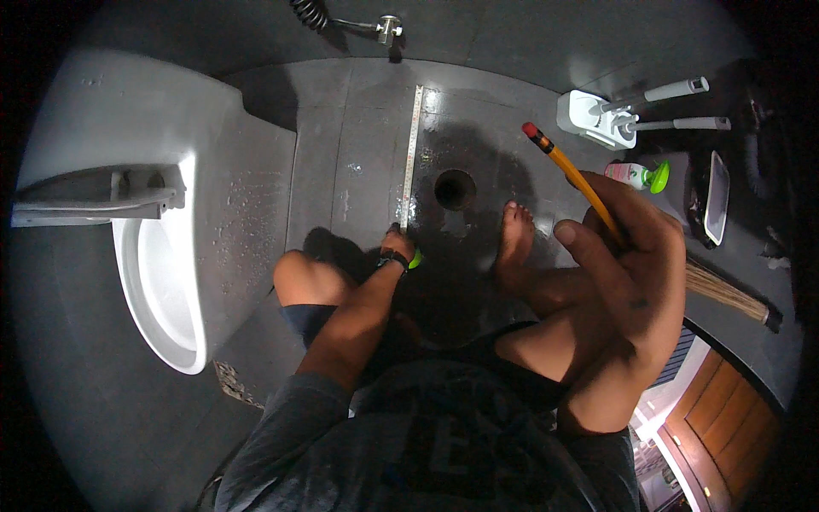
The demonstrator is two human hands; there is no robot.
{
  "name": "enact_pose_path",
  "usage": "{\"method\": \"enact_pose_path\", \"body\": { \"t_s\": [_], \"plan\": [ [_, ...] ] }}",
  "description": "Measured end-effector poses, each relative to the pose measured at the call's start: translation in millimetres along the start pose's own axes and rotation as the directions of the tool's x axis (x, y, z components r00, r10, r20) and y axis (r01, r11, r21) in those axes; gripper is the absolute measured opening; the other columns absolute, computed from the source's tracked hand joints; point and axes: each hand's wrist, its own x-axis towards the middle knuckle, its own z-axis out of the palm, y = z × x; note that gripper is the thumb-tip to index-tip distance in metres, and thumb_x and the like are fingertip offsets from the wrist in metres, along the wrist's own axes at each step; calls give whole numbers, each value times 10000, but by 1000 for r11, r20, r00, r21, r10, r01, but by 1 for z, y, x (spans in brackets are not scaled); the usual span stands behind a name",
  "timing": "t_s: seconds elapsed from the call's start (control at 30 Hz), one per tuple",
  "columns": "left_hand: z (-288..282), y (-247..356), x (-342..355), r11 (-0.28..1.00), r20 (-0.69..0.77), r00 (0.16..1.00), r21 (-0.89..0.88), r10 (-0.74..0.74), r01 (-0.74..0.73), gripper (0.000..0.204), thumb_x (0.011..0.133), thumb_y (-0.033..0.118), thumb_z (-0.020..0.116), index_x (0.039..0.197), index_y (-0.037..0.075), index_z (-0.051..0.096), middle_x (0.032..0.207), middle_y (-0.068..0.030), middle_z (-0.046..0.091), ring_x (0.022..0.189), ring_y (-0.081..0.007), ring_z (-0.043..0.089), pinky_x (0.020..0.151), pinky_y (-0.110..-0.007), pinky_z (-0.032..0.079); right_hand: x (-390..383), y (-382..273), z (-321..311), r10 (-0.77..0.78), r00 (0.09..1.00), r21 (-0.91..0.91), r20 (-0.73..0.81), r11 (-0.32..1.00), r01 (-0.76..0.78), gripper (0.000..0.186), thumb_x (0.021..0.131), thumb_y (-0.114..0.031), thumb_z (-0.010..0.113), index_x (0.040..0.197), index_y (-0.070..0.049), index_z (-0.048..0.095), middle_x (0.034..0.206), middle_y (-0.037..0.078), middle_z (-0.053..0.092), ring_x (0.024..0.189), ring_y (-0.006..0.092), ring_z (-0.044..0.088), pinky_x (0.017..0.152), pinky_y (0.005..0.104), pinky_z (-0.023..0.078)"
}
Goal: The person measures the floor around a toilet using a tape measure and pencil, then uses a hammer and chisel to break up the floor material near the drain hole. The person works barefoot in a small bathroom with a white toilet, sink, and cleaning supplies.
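Low over the tiled floor, my left hand [396, 241] is closed on a tape measure [412, 158]. Its pale blade lies extended away from me across the tiles, and a bit of its green case [415, 258] peeks out beside my wrist. Just right of the blade is a round dark hole [455, 189] in the floor. Raised close to the camera, my right hand [636, 264] pinches a yellow pencil [573, 173], red eraser end pointing up and left. The pencil's other end is hidden by my fingers.
A white toilet bowl [203, 299] hangs from a grey block on the left. White-handled brushes in a white holder [589, 119], a spray bottle [630, 176] and a straw broom [725, 294] stand or lie right. A wall valve [389, 31] is ahead. My bare foot [514, 235] is beside the hole.
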Motion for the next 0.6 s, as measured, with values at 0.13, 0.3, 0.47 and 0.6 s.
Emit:
{"method": "enact_pose_path", "body": {
  "t_s": [0.13,0.3,0.47,0.6],
  "plan": [
    [6,-5,11,999,-8,1000,29,17,-16,431,963,341,595,1228,1,609,1164,-274,695,1078,-447,678,948,-515,543,1,2,-1,27,1000,34,3,999,-27,368,797,4,760,1144,100,689,920,165,702,867,208,675,788,315,511],
    [4,-3,15,996,-22,999,74,49,-47,390,992,314,546,1231,13,612,1157,-281,697,1059,-446,687,928,-519,551,8,7,-9,-31,996,-16,89,999,33,379,793,-9,754,1149,104,686,912,166,707,860,208,681,783,313,511],
    [3,5,12,1000,-19,1000,16,-5,5,347,1002,258,509,1226,14,607,1149,-287,695,1073,-449,683,934,-524,547,9,9,-9,22,997,9,79,1000,-22,381,792,-9,756,1150,103,687,919,168,708,862,208,681,783,312,512],
    [3,8,12,996,15,1000,83,-19,18,352,1006,259,503,1230,8,604,1167,-291,689,1101,-461,669,953,-525,540,10,9,-8,15,998,3,66,1000,-15,383,792,-8,757,1152,102,688,925,169,709,863,207,681,783,311,513]
  ]
}}
